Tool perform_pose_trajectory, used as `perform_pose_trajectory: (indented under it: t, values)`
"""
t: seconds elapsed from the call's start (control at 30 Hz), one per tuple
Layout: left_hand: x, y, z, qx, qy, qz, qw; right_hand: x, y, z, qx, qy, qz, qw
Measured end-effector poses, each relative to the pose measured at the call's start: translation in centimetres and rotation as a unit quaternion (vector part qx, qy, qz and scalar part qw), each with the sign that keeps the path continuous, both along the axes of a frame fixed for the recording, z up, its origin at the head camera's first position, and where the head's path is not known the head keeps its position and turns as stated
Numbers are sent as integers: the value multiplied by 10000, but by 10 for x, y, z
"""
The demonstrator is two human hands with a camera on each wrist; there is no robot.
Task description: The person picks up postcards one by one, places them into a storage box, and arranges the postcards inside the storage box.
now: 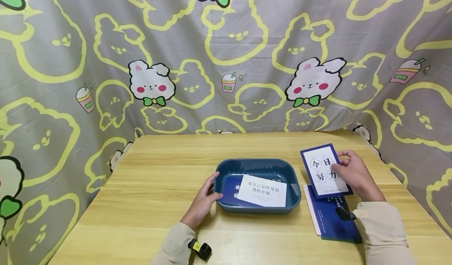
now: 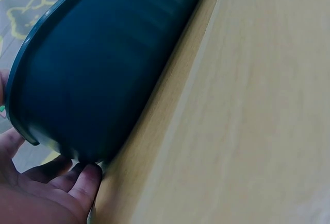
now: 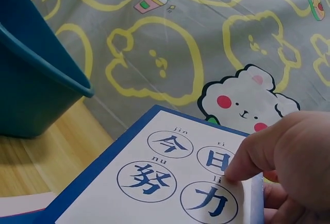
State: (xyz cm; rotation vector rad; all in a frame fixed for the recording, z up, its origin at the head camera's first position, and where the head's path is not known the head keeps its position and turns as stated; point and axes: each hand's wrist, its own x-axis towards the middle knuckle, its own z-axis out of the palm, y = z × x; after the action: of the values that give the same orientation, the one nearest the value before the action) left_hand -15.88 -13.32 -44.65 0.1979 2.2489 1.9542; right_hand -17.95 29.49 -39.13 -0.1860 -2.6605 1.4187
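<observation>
My right hand (image 1: pixel 356 175) pinches a white card with a blue border (image 1: pixel 323 171) by its right edge, thumb on the printed face. Four large circled characters show on that card (image 3: pixel 175 177) in the right wrist view. Below it on the table lies a pile of blue and white cards (image 1: pixel 335 218), partly covered by the held card and the right arm. At the left end of a dark teal plastic tray (image 1: pixel 257 209), my left hand (image 1: pixel 203 198) grips the wall, thumb over the rim and fingers outside. Inside the tray, a white card (image 1: pixel 265 192) overlaps a blue card (image 1: pixel 229 190).
The wooden table (image 1: pixel 155 186) ends at the back against a grey curtain (image 1: pixel 197 88) with yellow outlines and white cartoon rabbits. The curtain also hangs along both sides. Each wrist carries a small black strapped device (image 1: pixel 203 251).
</observation>
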Motion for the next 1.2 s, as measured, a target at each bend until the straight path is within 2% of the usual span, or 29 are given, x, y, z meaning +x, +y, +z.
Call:
perform_pose_trajectory:
  t: [0.27,0.67,0.87,1.2]
  values:
    - [0,-1,-1,15,22,25,10000,-1,-6,7,-13,126,5,9999]
    - [1,0,0,61,24,-29,10000,-3,-9,17,-21,45,69,10000]
    - [0,0,1,66,24,-45,10000,-4,-13,24,31,195,73,9998]
    - [0,-1,0,88,18,-77,9999,-7,-23,36,-129,215,239,9994]
